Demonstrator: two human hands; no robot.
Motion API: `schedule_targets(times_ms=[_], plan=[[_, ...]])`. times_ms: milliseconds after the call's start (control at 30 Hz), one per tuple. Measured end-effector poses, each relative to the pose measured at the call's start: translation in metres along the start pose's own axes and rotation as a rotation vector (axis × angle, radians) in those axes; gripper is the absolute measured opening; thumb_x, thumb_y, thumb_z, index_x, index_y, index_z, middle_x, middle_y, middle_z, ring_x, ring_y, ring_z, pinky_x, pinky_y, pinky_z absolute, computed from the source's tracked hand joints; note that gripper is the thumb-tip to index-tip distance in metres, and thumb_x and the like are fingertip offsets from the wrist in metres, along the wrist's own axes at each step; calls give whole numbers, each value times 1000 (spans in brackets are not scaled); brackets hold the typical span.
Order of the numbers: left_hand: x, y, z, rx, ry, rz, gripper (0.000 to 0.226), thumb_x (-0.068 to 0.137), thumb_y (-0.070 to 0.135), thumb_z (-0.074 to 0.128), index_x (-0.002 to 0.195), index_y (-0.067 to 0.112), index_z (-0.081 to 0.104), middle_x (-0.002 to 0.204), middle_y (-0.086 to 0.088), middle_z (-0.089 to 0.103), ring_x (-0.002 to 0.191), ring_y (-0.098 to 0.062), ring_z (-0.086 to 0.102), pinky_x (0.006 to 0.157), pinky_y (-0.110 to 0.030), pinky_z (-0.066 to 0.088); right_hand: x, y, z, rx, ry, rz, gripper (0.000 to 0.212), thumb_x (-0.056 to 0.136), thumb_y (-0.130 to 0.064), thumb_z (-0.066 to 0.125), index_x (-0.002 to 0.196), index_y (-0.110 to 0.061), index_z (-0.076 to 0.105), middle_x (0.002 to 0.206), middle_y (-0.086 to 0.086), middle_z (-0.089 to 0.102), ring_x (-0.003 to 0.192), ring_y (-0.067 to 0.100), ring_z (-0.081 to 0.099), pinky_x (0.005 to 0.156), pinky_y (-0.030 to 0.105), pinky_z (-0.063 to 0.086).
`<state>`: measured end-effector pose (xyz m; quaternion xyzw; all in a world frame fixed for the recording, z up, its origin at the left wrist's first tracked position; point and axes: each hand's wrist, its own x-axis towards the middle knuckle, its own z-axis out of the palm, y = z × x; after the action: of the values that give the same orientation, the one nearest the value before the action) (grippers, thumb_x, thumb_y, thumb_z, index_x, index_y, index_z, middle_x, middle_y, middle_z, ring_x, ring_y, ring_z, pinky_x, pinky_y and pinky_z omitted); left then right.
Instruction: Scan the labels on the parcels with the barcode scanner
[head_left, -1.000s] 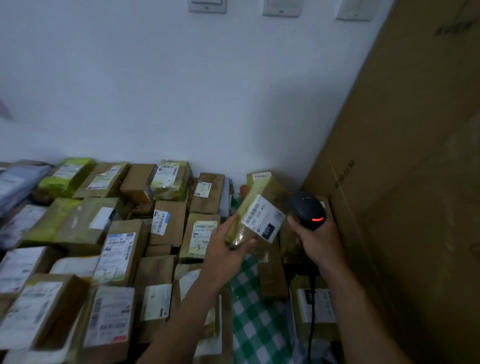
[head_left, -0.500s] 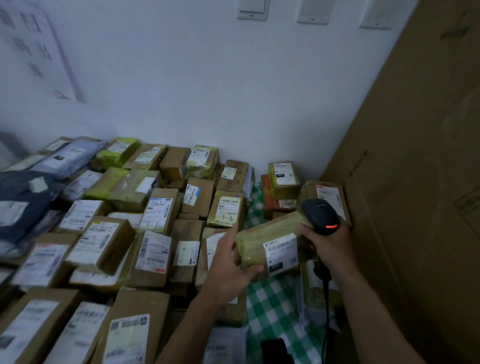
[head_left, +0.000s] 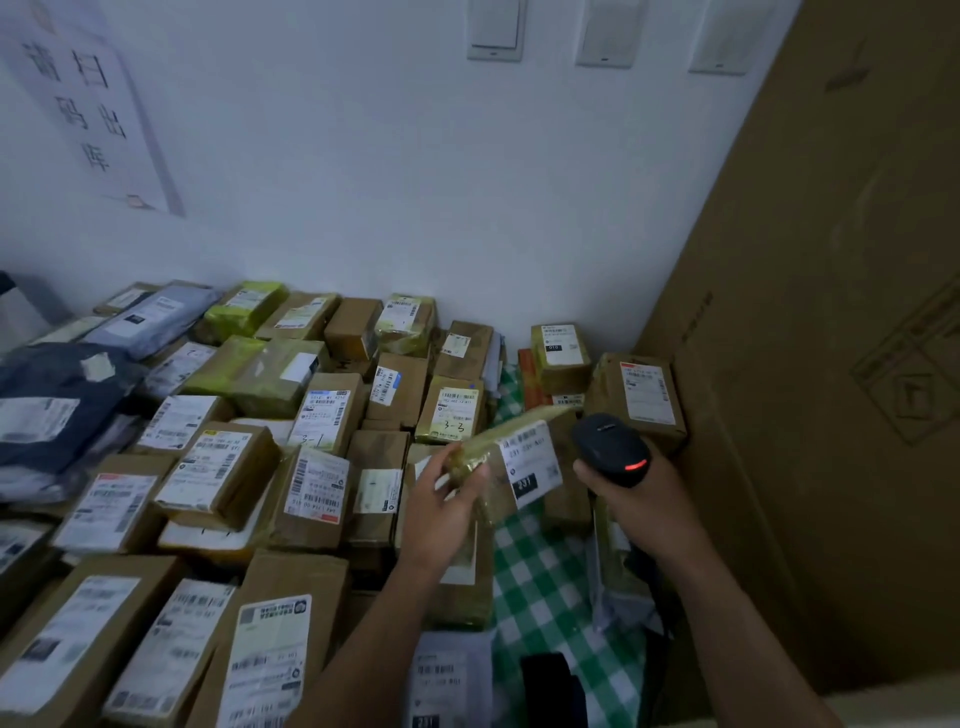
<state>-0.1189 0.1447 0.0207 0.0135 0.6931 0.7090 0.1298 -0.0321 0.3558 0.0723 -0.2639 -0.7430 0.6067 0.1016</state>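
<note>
My left hand (head_left: 447, 506) grips a small tape-wrapped brown parcel (head_left: 511, 457) by its left end and holds it tilted above the pile. Its white label (head_left: 530, 460) faces up and right. My right hand (head_left: 641, 509) is closed around a black barcode scanner (head_left: 613, 449) just right of the parcel, a red light glowing on its head. The scanner's head is close to the label, a small gap between them. A black cable hangs below my right hand.
Several labelled cardboard parcels (head_left: 223, 467) cover the surface from the left to the white wall. A green checked cloth (head_left: 545, 582) shows between them. A tall cardboard box (head_left: 831, 364) stands on the right. Dark poly bags (head_left: 47, 405) lie at the far left.
The held parcel has tipped so its label faces more upward, and both hands sit slightly lower and nearer. The view has swung left and down, showing more parcels and a wall notice.
</note>
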Motion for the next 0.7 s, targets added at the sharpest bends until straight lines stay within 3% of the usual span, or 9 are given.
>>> schedule_targets(times_ms=[67,133,233,367,533,700], plan=[[4,4,2,18,36,-7,44,92,34,77,131,41,59,125,11,65,108,-6,67,69,-10,52,-6,-2,0,-54,-116,27,56,81,-33,88,131,-32,62,115,-8,74,97,15,74,78,33,57],[9,5,4,62,58,18,44,91,33,78,127,44,57,125,12,63,112,-8,63,76,-16,51,-13,-5,3,-90,-189,31,50,83,-32,87,128,-32,64,110,-9,76,83,14,77,71,35,61],[14,7,7,127,74,55,45,91,29,79,127,41,56,117,16,60,105,-1,59,80,-14,51,-18,-7,8,-125,-234,36,46,83,-33,86,124,-32,66,98,-5,79,83,18,78,82,48,64],[15,9,8,171,90,107,43,91,21,79,124,36,55,106,25,54,94,15,51,68,1,45,-22,-9,7,-141,-272,34,42,86,-36,84,124,-32,66,87,0,79,79,21,77,78,40,65],[15,7,7,171,101,123,44,91,24,79,126,37,55,119,15,57,106,1,54,69,-2,47,-24,-13,5,-144,-293,58,42,87,-39,82,125,-33,65,85,0,79,76,20,77,70,30,59],[13,8,8,175,80,148,44,91,22,79,123,39,54,108,30,52,95,17,50,69,0,45,-26,-17,5,-143,-313,73,39,86,-40,83,121,-38,64,86,-2,79,76,18,77,69,28,58]])
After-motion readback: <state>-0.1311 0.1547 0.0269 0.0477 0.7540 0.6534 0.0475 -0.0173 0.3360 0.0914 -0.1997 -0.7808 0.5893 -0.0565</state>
